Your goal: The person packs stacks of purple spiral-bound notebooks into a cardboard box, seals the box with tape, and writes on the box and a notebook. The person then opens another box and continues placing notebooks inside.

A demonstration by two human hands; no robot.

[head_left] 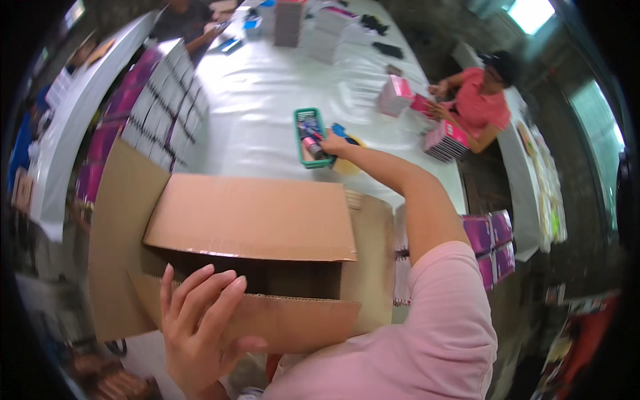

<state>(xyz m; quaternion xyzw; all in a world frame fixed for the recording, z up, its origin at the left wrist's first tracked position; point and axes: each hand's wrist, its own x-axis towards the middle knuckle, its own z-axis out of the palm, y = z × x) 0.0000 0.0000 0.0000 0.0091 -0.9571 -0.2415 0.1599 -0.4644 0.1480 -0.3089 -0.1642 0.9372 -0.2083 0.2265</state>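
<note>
Glossy white sheeting covers the bench [247, 150], and a bright window [531, 13] glares high on the right. At the bench's near end is the box [250, 230], plain brown card, set up but neither closed nor taped. Its far flap [257, 207] slants inward, the near flap [293, 323] stands partly raised, and a dark gap lies between; how full it is cannot be told. The left hand [197, 333] is at the near flap, fingers loosely spread and gripping nothing visible. The right hand [333, 143] reaches to the right rim of the green basket [298, 143], just beside a blue thing [344, 133]; whether it holds anything cannot be told. A dark tube [311, 146] with a pink band lies inside. Purple-covered stacks flank the box, left [150, 100] and right [490, 243]. Farther right, a co-worker [480, 100] handles pink packs [396, 95]. Print on covers and tube is too blurred to read; no label shows on the flaps.
</note>
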